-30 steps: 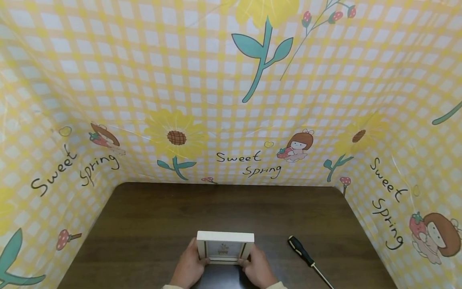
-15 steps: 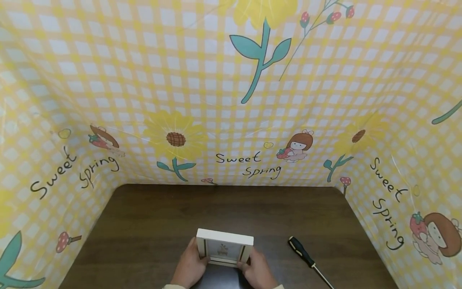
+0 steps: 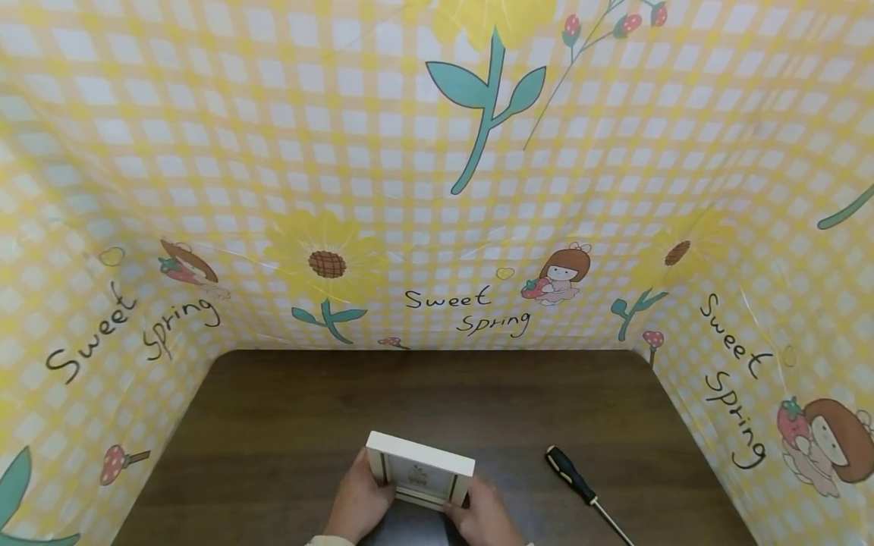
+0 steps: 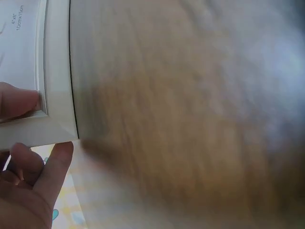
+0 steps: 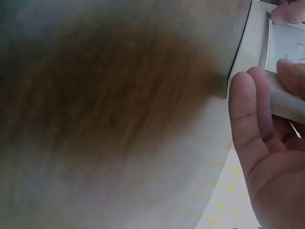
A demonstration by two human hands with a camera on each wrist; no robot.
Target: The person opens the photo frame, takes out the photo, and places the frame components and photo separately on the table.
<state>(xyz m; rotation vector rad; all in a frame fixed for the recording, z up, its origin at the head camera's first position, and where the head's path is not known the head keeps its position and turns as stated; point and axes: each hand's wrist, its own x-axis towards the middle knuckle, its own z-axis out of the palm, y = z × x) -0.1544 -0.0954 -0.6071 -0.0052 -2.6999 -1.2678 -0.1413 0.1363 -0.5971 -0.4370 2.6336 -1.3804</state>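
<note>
At dark table (image 3: pixel 287 409), white pic frame (image 3: pixel 419 473) is gripped at opp. sides by L hand (image 3: pixel 359 496) & R hand (image 3: pixel 485 514); step prob. inspection, w/ steady two-sided support prob. needed next

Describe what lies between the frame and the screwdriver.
In the head view, the right hand comes first, holding the right end of the frame; from there to the screwdriver is only bare table.
</note>
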